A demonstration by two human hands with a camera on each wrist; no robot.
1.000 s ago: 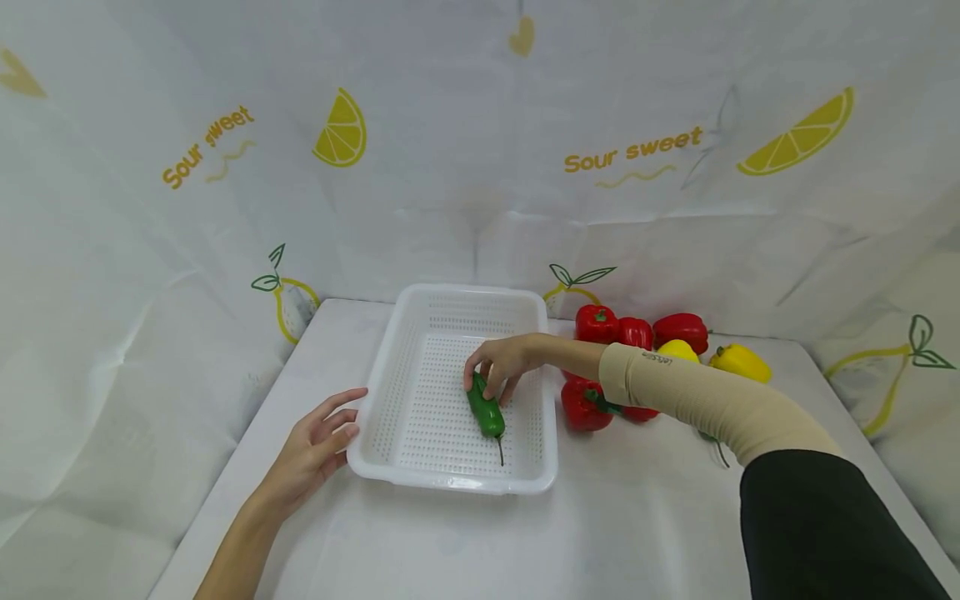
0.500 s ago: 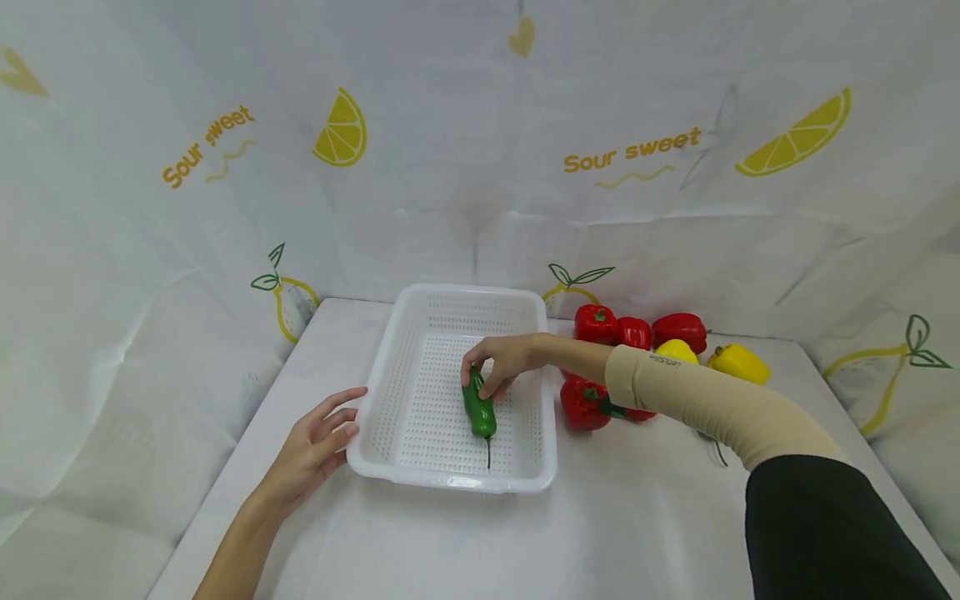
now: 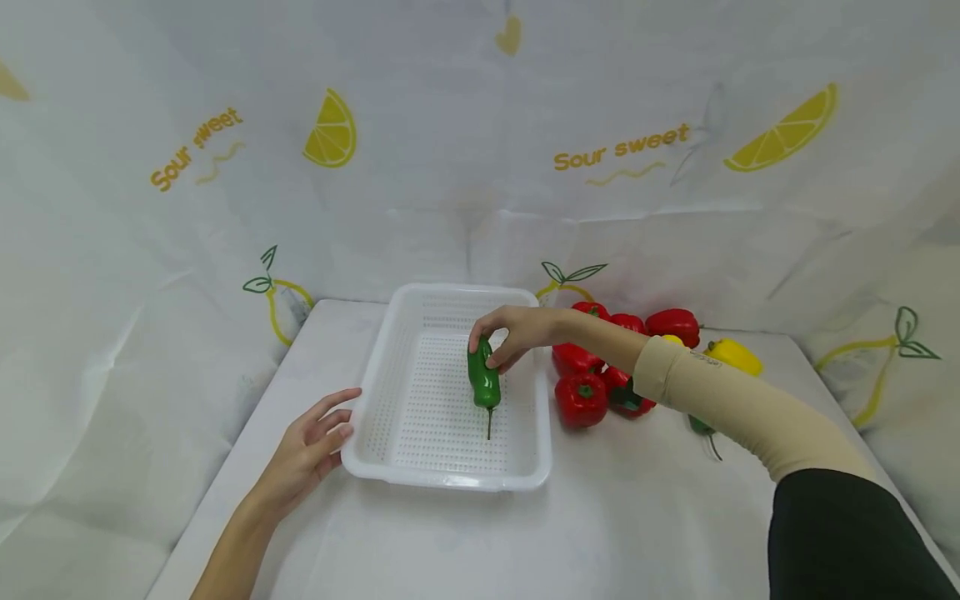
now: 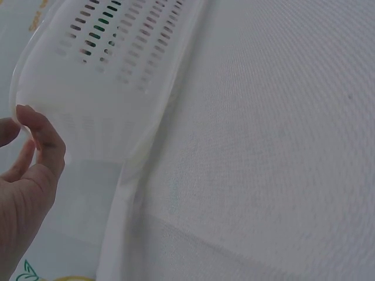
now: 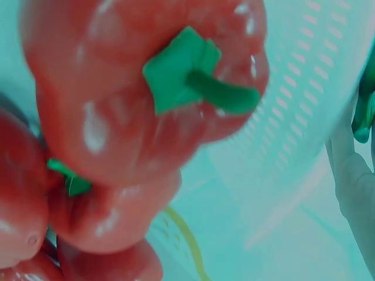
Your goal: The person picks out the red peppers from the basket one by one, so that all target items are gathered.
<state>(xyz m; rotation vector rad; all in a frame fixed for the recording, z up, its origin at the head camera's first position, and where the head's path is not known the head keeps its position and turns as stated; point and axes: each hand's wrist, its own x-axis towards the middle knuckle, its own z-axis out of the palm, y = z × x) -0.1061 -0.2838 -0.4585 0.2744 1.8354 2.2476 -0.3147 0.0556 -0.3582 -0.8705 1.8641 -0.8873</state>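
In the head view my right hand [image 3: 519, 332] pinches a long green pepper [image 3: 483, 385] by its upper end, thumb on one side and fingertips on the other. Its thin stem points down toward me, over the perforated floor of a white plastic basket [image 3: 446, 482]. My left hand [image 3: 311, 442] touches the basket's left rim with loosely extended fingers. Close up in the left wrist view, fingertips [image 4: 41, 126] rest right at the rim near a corner. Part of the green pepper [image 5: 364, 111] shows at the right edge of the right wrist view.
Several red bell peppers [image 3: 581, 402] lie just right of the basket, under and beside the right forearm. Yellow bell peppers [image 3: 735, 357] and another green pepper [image 3: 702, 426] lie farther right, partly behind the sleeve. A white printed sheet [image 3: 465, 183] hangs behind the table.
My right hand has moved the green pepper away from me, toward the back of the basket, after a slight shift left. The left hand has stayed at the rim.
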